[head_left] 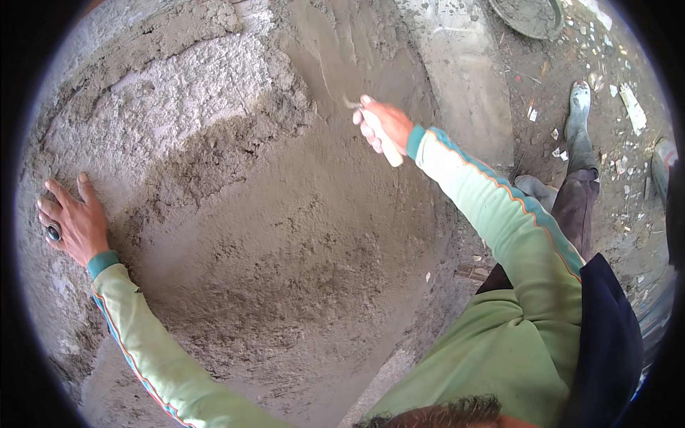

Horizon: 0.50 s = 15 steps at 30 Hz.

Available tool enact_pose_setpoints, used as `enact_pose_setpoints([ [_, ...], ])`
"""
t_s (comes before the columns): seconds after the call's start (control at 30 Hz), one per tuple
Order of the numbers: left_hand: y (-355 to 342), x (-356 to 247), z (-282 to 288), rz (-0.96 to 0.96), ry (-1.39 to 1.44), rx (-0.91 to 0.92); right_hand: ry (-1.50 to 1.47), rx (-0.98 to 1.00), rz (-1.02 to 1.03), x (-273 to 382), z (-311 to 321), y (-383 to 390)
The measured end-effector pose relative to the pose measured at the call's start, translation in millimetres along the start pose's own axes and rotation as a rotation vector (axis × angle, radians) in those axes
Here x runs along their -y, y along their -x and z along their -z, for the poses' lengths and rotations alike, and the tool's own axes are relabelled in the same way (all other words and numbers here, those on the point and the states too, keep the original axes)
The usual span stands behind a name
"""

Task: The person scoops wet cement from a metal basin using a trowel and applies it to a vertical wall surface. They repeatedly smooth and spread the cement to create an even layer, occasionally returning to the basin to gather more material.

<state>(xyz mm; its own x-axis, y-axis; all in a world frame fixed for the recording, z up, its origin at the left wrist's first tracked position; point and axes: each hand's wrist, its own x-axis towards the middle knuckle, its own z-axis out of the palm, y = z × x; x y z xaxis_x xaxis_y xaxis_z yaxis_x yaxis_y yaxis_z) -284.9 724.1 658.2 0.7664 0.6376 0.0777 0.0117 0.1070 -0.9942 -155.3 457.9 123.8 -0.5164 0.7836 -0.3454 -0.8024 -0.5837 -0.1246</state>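
My right hand point(389, 127) is closed around the pale handle of a trowel point(391, 151). Its thin metal neck points up and left toward smooth wet grey mortar point(371, 64); the mortar-coloured blade is hard to make out. To the far left, my left hand point(75, 221), a dark-stoned ring on one finger, rests with spread fingers against the rough wall surface. Between the hands the grey mortar coat is smoother near the trowel and coarse lower down. A whitish, rough bare patch point(193, 78) shows at the upper left, bordered by thick, ragged mortar.
A mortar-smeared board point(467, 85) lies along the wall's foot. Beyond it sits a round pan point(535, 34) holding mortar. Pale chips and a white fragment point(632, 108) litter the dirt floor. Muddy boots point(579, 118) stand at the right, with another boot point(663, 160) at the edge.
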Motion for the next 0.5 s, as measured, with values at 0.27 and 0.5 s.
enact_pose_setpoints([
  [0.27, -7.9, 2.9, 7.6, -0.022, -0.049, 0.026, 0.599, 0.038, -0.227, 1.6, -40.9, 18.3],
  [0.5, -3.6, -11.6, 10.8, 0.007, 0.137, -0.043, 0.62, -0.042, -0.306, -46.0, 42.6, 82.2],
])
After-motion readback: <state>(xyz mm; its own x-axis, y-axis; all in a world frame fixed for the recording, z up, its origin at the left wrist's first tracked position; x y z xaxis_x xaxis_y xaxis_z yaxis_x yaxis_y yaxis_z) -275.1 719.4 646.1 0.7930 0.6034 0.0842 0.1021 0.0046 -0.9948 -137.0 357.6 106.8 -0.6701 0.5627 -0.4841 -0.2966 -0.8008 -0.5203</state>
